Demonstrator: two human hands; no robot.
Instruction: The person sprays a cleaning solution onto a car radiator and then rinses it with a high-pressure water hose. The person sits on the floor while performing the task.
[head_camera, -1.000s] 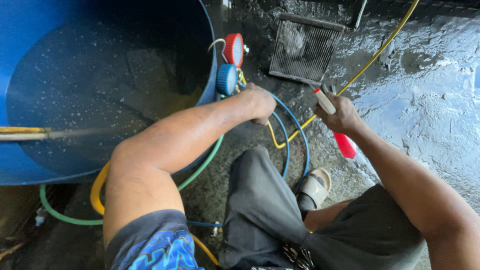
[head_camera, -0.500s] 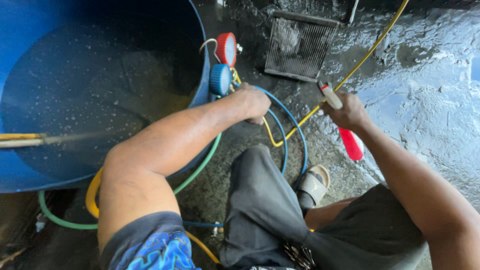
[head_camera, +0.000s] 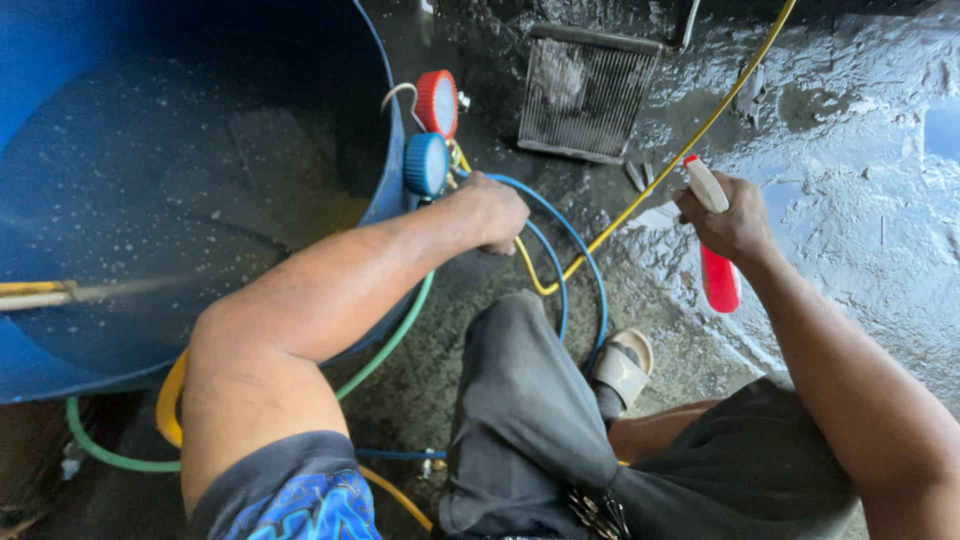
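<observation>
The left hand is curled shut around the hose fittings just below the two round gauges, one red and one blue, which hang against the rim of the big blue tub of water. The right hand is wrapped tight around a red spray bottle with a pale nozzle, held head-up over the wet concrete floor. Compared with a second ago, little has shifted: both hands keep the same grips, and only the view has drifted slightly, so the work looks to be at a steady hold rather than a new step. A yellow hose runs between the hands, blue hoses loop by the knee, and a green hose curves under the tub. A finned metal coil lies on the floor beyond, well apart from both hands.
</observation>
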